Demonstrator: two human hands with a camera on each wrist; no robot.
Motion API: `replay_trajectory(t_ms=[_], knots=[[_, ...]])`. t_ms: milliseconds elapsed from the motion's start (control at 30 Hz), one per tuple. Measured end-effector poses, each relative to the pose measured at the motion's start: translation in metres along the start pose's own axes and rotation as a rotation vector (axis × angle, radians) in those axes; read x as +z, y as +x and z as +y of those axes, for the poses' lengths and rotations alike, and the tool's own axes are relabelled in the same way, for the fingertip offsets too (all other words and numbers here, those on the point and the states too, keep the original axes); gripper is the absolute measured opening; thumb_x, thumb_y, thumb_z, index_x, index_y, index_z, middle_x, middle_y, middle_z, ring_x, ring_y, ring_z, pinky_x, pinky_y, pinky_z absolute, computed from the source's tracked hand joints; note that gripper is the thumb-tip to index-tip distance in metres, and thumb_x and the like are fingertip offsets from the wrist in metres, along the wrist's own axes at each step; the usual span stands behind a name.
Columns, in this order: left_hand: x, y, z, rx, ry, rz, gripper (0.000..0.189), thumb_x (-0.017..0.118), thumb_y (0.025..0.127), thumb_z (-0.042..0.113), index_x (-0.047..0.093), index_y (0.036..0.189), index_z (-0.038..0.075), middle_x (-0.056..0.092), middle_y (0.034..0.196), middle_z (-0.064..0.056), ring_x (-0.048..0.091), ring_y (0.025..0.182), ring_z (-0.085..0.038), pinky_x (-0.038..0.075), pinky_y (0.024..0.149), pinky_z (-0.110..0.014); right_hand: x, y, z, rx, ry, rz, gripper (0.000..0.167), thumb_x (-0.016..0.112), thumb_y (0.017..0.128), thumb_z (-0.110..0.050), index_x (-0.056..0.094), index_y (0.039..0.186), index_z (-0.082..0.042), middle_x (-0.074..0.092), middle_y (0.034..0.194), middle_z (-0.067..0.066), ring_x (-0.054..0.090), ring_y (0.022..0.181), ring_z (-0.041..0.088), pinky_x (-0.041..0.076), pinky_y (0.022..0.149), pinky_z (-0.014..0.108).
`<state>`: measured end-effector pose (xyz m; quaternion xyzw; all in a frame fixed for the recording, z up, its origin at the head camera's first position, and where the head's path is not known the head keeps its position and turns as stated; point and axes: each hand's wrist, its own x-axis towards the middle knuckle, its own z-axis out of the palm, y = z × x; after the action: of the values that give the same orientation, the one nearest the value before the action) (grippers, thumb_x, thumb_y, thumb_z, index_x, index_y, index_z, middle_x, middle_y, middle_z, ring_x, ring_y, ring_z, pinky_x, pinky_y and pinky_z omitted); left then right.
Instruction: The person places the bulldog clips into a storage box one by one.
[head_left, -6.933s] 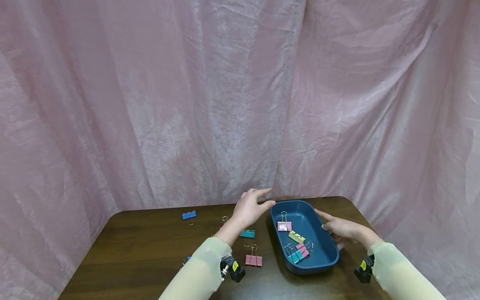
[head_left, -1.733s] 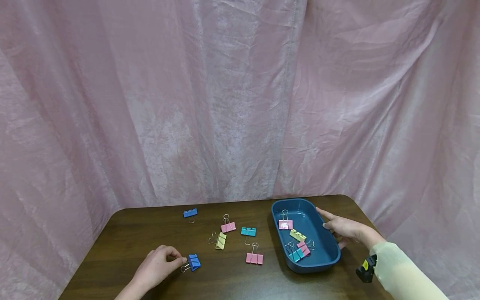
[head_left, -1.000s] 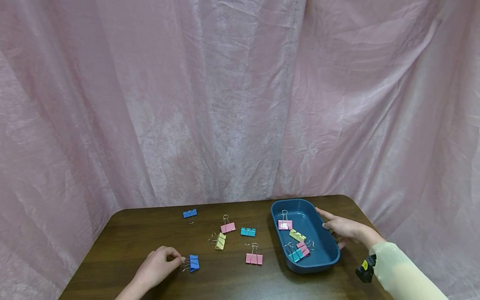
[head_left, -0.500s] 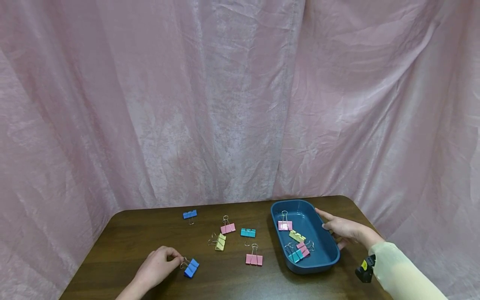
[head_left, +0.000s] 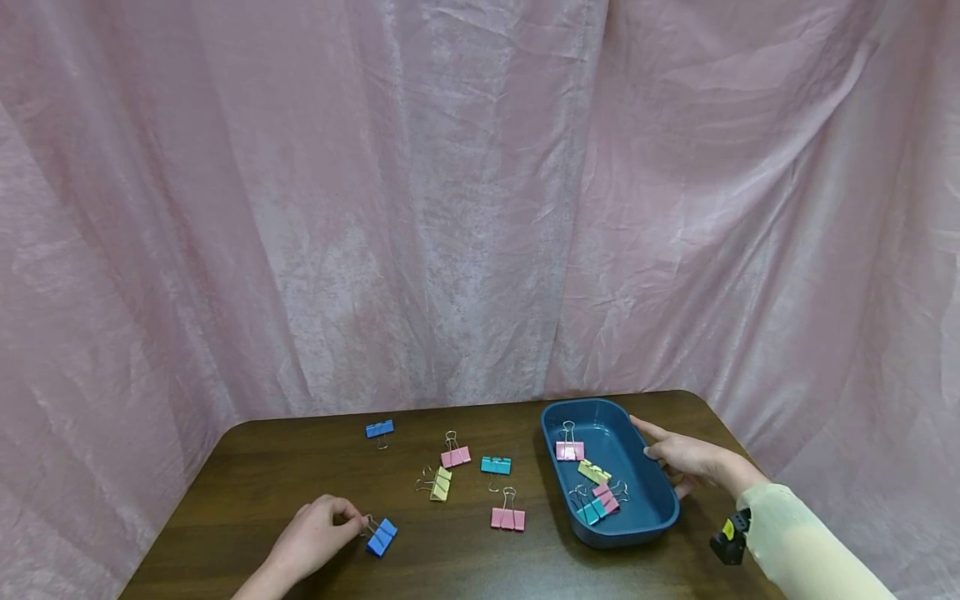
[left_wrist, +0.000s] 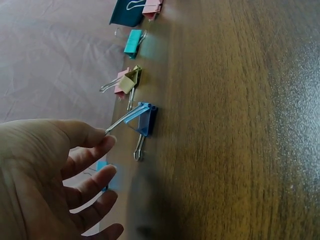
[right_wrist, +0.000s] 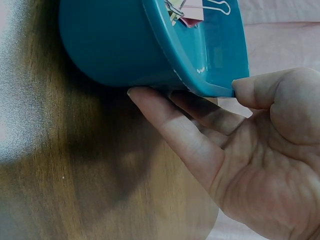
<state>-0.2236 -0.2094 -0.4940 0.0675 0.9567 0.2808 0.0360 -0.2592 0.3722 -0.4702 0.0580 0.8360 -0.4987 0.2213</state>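
Note:
In the head view my left hand [head_left: 318, 532] is low over the table's left part. Its thumb and index finger pinch a wire handle of a blue binder clip [head_left: 382, 537]; the left wrist view shows this blue clip [left_wrist: 142, 119] tilted, its other handle pointing down. My right hand [head_left: 693, 460] touches the right side of a dark blue tray [head_left: 660, 523]. In the right wrist view the thumb [right_wrist: 255, 91] meets the tray's rim and nearly straight fingers lie against its outer wall. Pink, yellow and teal clips [head_left: 592, 511] lie inside the tray.
Between left hand and tray lie a yellow clip [head_left: 442, 484], a far pink clip [head_left: 455, 457], a teal clip [head_left: 496, 465] and a near pink clip [head_left: 508, 519]. Another blue clip [head_left: 379, 428] lies near the back edge. A pink curtain [head_left: 450, 208] hangs behind the table.
My left hand has moved from beside the tray leftward to the blue binder clip. Over the last second or so that clip has turned in its fingers. The right hand and tray stay put.

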Motion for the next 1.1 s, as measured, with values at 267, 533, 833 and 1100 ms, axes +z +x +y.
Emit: replay_trajectory(t_ms=[267, 533, 833, 1100], knots=[[0.0014, 0.0013, -0.0019, 0.005, -0.006, -0.003, 0.011, 0.078, 0.089, 0.027, 0.074, 0.079, 0.026, 0.067, 0.109, 0.001, 0.061, 0.111, -0.031, 0.047, 0.091, -0.057, -0.0003, 0.0008, 0.0008, -0.001, -0.006, 0.002, 0.068, 0.045, 0.107, -0.016, 0.012, 0.166, -0.024, 0.023, 0.154, 0.042, 0.052, 0.118, 0.063, 0.060, 0.067, 0.056], [0.0033, 0.0036, -0.0040, -0.008, -0.016, -0.006, 0.013, 0.077, 0.090, 0.024, 0.074, 0.077, 0.025, 0.066, 0.107, 0.002, 0.062, 0.111, -0.029, 0.048, 0.093, -0.055, -0.0004, 0.0008, 0.0011, -0.006, -0.013, 0.006, 0.068, 0.045, 0.107, -0.016, 0.012, 0.166, -0.024, 0.021, 0.155, 0.042, 0.048, 0.120, 0.066, 0.060, 0.066, 0.055], [0.0038, 0.0030, -0.0030, -0.020, -0.053, -0.010, 0.010, 0.076, 0.090, 0.019, 0.074, 0.080, 0.021, 0.065, 0.110, -0.001, 0.061, 0.112, -0.031, 0.048, 0.094, -0.055, 0.0002, 0.0009, 0.0011, -0.007, -0.002, 0.009, 0.068, 0.045, 0.107, -0.015, 0.013, 0.166, -0.025, 0.025, 0.153, 0.042, 0.053, 0.117, 0.063, 0.060, 0.066, 0.056], [0.0025, 0.0012, -0.0028, 0.005, -0.063, 0.003, 0.011, 0.076, 0.093, 0.020, 0.073, 0.082, 0.020, 0.065, 0.112, -0.003, 0.062, 0.108, -0.028, 0.049, 0.090, -0.052, 0.0006, 0.0013, 0.0011, -0.005, 0.001, 0.012, 0.069, 0.045, 0.106, -0.014, 0.013, 0.166, -0.024, 0.026, 0.153, 0.043, 0.053, 0.117, 0.063, 0.059, 0.067, 0.056]])
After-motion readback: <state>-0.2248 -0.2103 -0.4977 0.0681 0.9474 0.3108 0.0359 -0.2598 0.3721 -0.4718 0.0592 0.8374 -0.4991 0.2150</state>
